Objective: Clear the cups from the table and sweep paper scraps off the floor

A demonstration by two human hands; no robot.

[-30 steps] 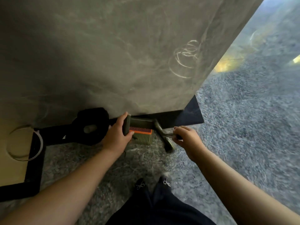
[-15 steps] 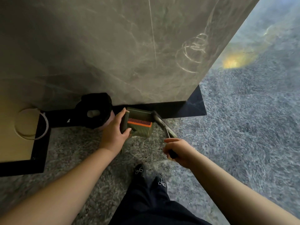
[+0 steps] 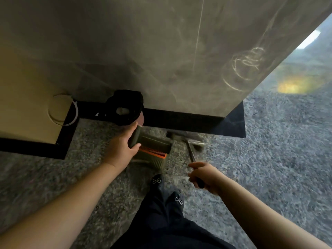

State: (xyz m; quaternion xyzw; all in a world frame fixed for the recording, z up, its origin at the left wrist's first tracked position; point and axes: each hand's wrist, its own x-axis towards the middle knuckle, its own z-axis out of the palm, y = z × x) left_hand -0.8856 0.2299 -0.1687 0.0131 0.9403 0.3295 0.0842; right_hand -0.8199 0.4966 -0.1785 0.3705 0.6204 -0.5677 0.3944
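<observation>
Dustpan (image 3: 152,144) beside black skirting (image 3: 183,119)

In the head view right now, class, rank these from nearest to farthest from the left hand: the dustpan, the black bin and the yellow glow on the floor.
1. Dustpan: gripped by the left hand.
2. Black bin: just beyond the hand, against the wall base.
3. Yellow glow: far off to the right on the floor.

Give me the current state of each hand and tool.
left hand: grips the dustpan's handle
dustpan: low at the floor, beside the black baseboard
right hand: grips the brush's handle
brush: head blurred, at the baseboard
</observation>
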